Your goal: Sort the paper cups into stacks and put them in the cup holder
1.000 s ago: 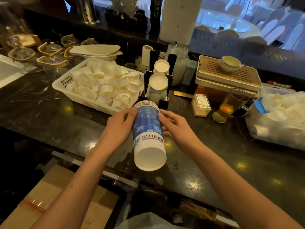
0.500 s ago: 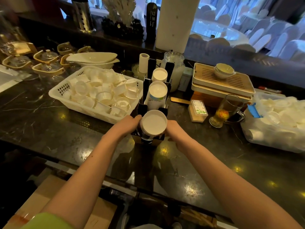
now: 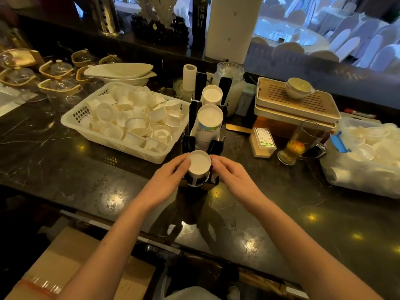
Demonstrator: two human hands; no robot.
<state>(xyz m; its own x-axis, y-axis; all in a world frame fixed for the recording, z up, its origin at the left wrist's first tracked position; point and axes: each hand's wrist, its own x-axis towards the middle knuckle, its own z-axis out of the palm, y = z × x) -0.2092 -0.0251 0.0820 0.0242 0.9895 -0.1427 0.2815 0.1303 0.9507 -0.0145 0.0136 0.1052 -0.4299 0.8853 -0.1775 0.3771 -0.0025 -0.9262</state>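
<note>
A stack of paper cups (image 3: 199,167) is seen standing bottom-up in the nearest slot of the black cup holder (image 3: 187,141) on the dark marble worktop (image 3: 86,182). The stack is clasped from both sides: the left hand (image 3: 168,178) is pressed against its left flank with the fingers curled around the upper part, and the right hand (image 3: 232,175) is laid against its right flank, so that each grip is closed on the stack. Only the white base and a band of dark print below it are shown; the lower part is hidden by the holder and the hands. Behind it, in the same holder, a second inverted stack (image 3: 208,124) with green and blue print is held in the middle slot, and a third (image 3: 211,95) in the far slot. Just to the left of the holder, a white plastic basket (image 3: 121,146) is filled with loose small white cups. To the right, a glass mug of tea (image 3: 303,141) is placed near a small box (image 3: 263,142), and a clear bag of white cups (image 3: 368,156) is found at the right edge. A slatted tea tray (image 3: 296,100) with a small bowl on it is set behind them.
</note>
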